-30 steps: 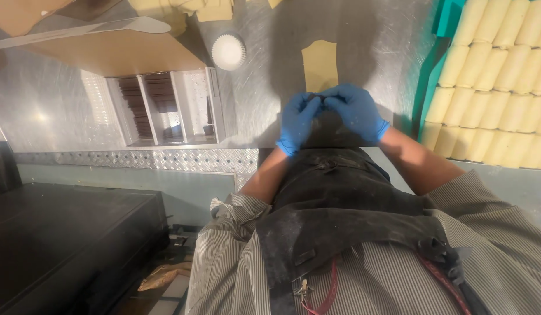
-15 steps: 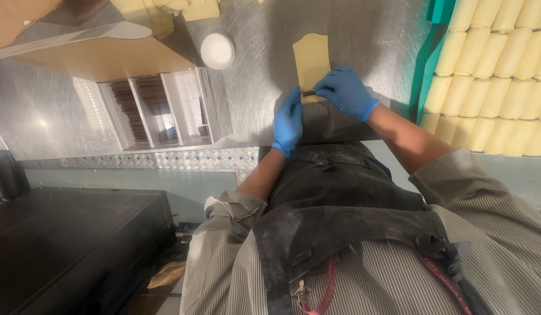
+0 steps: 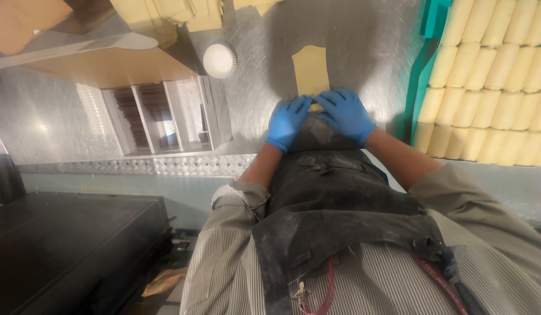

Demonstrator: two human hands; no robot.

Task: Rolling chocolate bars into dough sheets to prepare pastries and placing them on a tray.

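Head view: dough sheet (image 3: 310, 70) under both hands' (image 3: 317, 116) grip.

Rows of pale rolled dough pieces (image 3: 495, 87) are laid closely on a teal tray (image 3: 423, 76) at the right of the steel tabletop (image 3: 253, 87). A round white cup (image 3: 219, 59) is set near stacked yellow sheets (image 3: 183, 14). A clear compartmented organiser (image 3: 159, 116) is seen beside a brown board (image 3: 101, 67).

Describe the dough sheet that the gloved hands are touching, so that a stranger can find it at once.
On the steel worktable, left of the teal tray of pale rolls, lies one flat yellow dough sheet. The left hand and right hand press its near end. Unlike the stacked sheets farther off, it lies alone.
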